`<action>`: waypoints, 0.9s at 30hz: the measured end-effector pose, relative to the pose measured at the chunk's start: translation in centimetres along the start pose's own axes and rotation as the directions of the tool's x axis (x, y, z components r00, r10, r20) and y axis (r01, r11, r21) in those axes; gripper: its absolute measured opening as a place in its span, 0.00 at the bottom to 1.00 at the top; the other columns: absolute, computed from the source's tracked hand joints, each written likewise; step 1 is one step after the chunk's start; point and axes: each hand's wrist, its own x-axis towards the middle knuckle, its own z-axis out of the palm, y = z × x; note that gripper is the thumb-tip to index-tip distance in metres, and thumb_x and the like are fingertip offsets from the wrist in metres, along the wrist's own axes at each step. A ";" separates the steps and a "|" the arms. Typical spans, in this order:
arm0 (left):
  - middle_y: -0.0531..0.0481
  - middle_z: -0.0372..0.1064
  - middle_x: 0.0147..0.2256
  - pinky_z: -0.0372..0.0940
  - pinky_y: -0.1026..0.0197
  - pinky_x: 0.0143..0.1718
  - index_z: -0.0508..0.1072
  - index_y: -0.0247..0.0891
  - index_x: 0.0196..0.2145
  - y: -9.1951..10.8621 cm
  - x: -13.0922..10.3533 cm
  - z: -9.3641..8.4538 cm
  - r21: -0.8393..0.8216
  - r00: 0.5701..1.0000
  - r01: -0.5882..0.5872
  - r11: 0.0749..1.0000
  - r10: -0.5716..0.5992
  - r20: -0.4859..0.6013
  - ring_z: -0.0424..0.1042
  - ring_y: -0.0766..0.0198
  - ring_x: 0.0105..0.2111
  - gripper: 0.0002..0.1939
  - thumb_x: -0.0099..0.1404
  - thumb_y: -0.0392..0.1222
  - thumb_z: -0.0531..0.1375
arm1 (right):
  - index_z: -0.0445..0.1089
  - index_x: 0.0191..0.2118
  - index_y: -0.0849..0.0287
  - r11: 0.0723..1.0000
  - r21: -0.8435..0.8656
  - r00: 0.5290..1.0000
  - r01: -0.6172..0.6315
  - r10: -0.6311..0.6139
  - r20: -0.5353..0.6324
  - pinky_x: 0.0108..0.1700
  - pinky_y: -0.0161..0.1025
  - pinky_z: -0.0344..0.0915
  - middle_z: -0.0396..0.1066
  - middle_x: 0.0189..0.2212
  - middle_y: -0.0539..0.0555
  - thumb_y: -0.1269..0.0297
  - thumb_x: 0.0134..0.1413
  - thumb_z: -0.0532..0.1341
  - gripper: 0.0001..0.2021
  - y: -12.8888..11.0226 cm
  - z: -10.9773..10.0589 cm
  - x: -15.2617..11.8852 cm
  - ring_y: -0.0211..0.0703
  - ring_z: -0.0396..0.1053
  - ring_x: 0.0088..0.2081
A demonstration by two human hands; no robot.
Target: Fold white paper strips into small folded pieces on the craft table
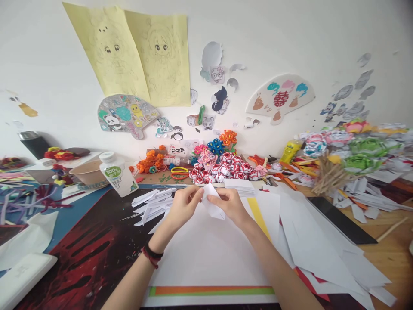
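Paper (214, 207) in one small white folded piece is being held above the near side of a small white stack (240, 187), over the far part of the large white sheets (209, 254). Fingers of the left hand (183, 204) are closing narrowly on its left edge, and fingers of the right hand (230, 206) are pinching it from the right, with the thumb lying on its face. To the left, folded white strips (155, 206) are lying in a loose pile; to the right, a yellow strip (258, 215) is resting on the white paper. On the far side of the worktop (395, 258), red-and-white paper flowers (230, 168) are sitting close together.

In my judgement, the hands are working at a folding or creasing step, because both thumbs are pressing near the fold. The next move is calling for aligned edges, one side being kept steady, and even thumb pressure along the crease. With a loose pinch, the layers could be slipping and the fold could be going crooked.
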 end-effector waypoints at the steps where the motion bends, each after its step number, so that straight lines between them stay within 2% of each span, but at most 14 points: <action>1: 0.53 0.63 0.21 0.52 0.65 0.26 0.66 0.37 0.22 -0.1 0.0 0.0 0.013 1.000 -0.013 1.000 0.013 0.026 0.60 0.67 0.23 0.21 0.69 0.50 0.50 | 0.74 0.26 0.64 1.000 0.009 1.000 0.004 -0.004 -0.003 0.27 0.34 0.59 0.68 0.23 0.51 0.53 0.48 0.65 0.16 0.0 -0.1 0.0 0.40 0.63 0.26; 4: 0.53 0.62 0.20 0.51 0.65 0.26 0.65 0.37 0.22 -0.3 -0.2 0.3 0.037 0.997 -0.045 0.998 0.043 0.056 0.59 0.67 0.22 0.21 0.69 0.50 0.50 | 0.73 0.25 0.64 1.000 0.027 1.000 0.010 -0.010 -0.011 0.27 0.33 0.58 0.65 0.22 0.50 0.54 0.47 0.65 0.16 0.0 -0.2 0.0 0.38 0.62 0.25; 9: 0.53 0.60 0.23 0.51 0.64 0.28 0.62 0.38 0.24 -0.3 -0.5 1.0 0.101 0.993 -0.116 0.988 0.117 -0.002 0.58 0.66 0.24 0.18 0.71 0.45 0.47 | 0.71 0.24 0.64 0.999 0.028 0.999 0.016 -0.015 -0.037 0.25 0.33 0.55 0.61 0.20 0.49 0.53 0.47 0.66 0.17 -0.4 0.0 -0.1 0.36 0.59 0.24; 13: 0.53 0.60 0.23 0.52 0.64 0.29 0.62 0.37 0.24 -0.2 -0.4 0.9 0.124 0.990 -0.136 0.983 0.138 -0.008 0.59 0.67 0.24 0.18 0.71 0.43 0.47 | 0.71 0.24 0.64 0.998 0.059 0.999 0.014 -0.012 -0.036 0.26 0.33 0.56 0.63 0.21 0.49 0.53 0.47 0.66 0.16 -0.5 0.0 -0.1 0.38 0.60 0.25; 16: 0.53 0.62 0.23 0.52 0.64 0.28 0.65 0.37 0.25 -0.2 -0.3 0.6 0.124 0.994 -0.108 0.986 0.108 0.003 0.59 0.67 0.24 0.17 0.70 0.44 0.49 | 0.73 0.26 0.64 0.999 0.032 1.000 -0.008 0.008 0.011 0.26 0.33 0.56 0.65 0.21 0.49 0.54 0.47 0.66 0.16 -0.6 -0.4 0.0 0.38 0.62 0.25; 20: 0.51 0.66 0.29 0.55 0.65 0.29 0.71 0.37 0.34 -0.3 -0.1 0.2 0.073 0.996 -0.090 0.993 0.091 -0.007 0.63 0.66 0.28 0.09 0.67 0.44 0.55 | 0.74 0.26 0.65 0.998 -0.052 0.991 -0.043 0.049 0.121 0.25 0.33 0.57 0.68 0.21 0.50 0.56 0.48 0.66 0.14 -0.6 -0.9 0.0 0.38 0.64 0.24; 23: 0.50 0.67 0.29 0.57 0.65 0.29 0.72 0.37 0.35 -0.6 0.1 0.2 -0.014 0.999 -0.017 1.000 0.016 -0.036 0.64 0.66 0.28 0.08 0.65 0.44 0.57 | 0.77 0.35 0.63 0.999 -0.032 0.992 -0.043 0.046 0.116 0.30 0.34 0.63 0.74 0.31 0.54 0.58 0.48 0.66 0.12 -0.5 -1.0 0.1 0.43 0.70 0.31; 25: 0.50 0.68 0.28 0.58 0.65 0.28 0.72 0.36 0.35 -0.9 0.1 0.2 -0.151 0.996 0.061 0.987 -0.071 -0.061 0.65 0.66 0.27 0.09 0.64 0.46 0.58 | 0.75 0.44 0.60 0.998 0.036 0.998 -0.046 0.045 0.038 0.33 0.35 0.66 0.74 0.40 0.56 0.59 0.46 0.67 0.19 -0.6 -1.1 0.3 0.44 0.72 0.34; 27: 0.50 0.69 0.28 0.57 0.66 0.25 0.70 0.36 0.35 -1.0 0.2 0.3 -0.332 0.985 0.120 0.935 -0.155 -0.081 0.65 0.67 0.26 0.10 0.63 0.47 0.60 | 0.68 0.53 0.57 0.989 0.125 0.995 -0.073 0.081 -0.060 0.32 0.36 0.67 0.73 0.44 0.57 0.58 0.44 0.69 0.28 -0.7 -1.2 0.4 0.42 0.73 0.32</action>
